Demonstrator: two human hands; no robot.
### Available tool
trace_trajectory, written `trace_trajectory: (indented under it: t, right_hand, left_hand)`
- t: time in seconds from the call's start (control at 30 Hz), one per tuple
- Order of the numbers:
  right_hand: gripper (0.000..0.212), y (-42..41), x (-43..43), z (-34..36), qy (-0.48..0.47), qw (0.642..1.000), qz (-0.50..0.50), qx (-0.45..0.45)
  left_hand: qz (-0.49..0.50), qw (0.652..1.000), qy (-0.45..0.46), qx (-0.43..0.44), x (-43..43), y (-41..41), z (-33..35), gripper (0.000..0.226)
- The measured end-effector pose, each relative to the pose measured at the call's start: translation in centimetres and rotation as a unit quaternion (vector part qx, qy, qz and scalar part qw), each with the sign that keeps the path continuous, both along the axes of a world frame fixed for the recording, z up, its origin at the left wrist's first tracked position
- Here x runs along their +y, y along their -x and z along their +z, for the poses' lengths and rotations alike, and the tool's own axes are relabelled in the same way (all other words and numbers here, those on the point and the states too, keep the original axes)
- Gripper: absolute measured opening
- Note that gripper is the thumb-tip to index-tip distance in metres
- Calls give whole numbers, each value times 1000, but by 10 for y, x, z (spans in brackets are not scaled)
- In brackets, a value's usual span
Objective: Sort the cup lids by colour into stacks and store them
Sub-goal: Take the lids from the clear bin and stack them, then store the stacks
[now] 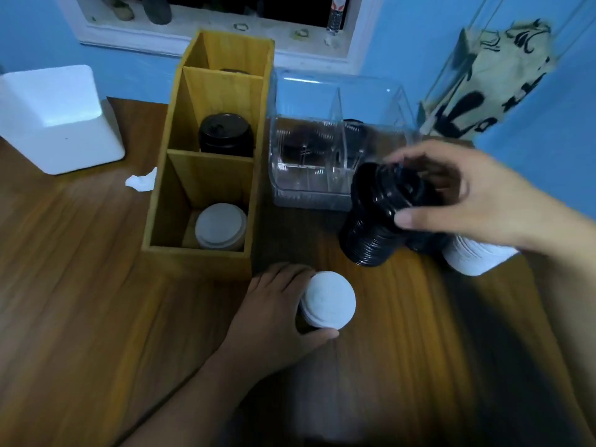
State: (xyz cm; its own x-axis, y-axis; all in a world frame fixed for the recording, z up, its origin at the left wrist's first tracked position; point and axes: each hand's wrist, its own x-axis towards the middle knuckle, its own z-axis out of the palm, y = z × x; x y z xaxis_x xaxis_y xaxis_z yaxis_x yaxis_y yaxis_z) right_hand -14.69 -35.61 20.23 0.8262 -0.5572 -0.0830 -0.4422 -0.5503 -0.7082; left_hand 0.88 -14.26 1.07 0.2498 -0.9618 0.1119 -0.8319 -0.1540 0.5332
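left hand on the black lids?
No, the left hand grips a white lid stack; the right hand holds the black lid stack.

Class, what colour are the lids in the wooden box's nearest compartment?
White; the lids sit in the wooden box, clearest in the head view.

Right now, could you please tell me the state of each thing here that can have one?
Left hand: grips the small white lid stack, which stands upright.
Right hand: holds the black lid stack tilted.
Second white stack: standing, partly hidden by that hand.
Wooden organiser: open-topped; white lids in near compartment, black lids in middle.
Clear plastic box: open or shut, cannot tell.
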Motion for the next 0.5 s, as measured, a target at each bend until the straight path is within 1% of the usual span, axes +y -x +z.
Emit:
trace_trajectory:
  t: [0.07,0.13,0.17,0.23,0.3,0.4,0.5]
  right_hand:
    - [65,33,25,-25,-14,1000,11,22]
    - [68,59,42,-55,-34,998,1,54]
    - [70,69,48,-71,-27,997,-10,73]
    - [75,82,57,-96,22,992,-31,118]
    - [83,88,65,-111,56,987,-42,142]
    - [89,96,69,-117,74,987,-50,130]
    - [90,111,69,-114,68,990,-75,96]
  left_hand:
    - [0,1000,6,-6,-1,0,-2,92]
    - [-2,1000,13,-8,-2,0,-3,91]
    - [-3,1000,19,-10,-2,0,-3,90]
    - [-4,1000,22,-13,-2,1,-3,89]
    - [-5,1000,19,-18,-2,1,-3,89]
    - [0,1000,12,-27,-3,2,-4,90]
    - [2,999,8,-35,-3,3,-4,91]
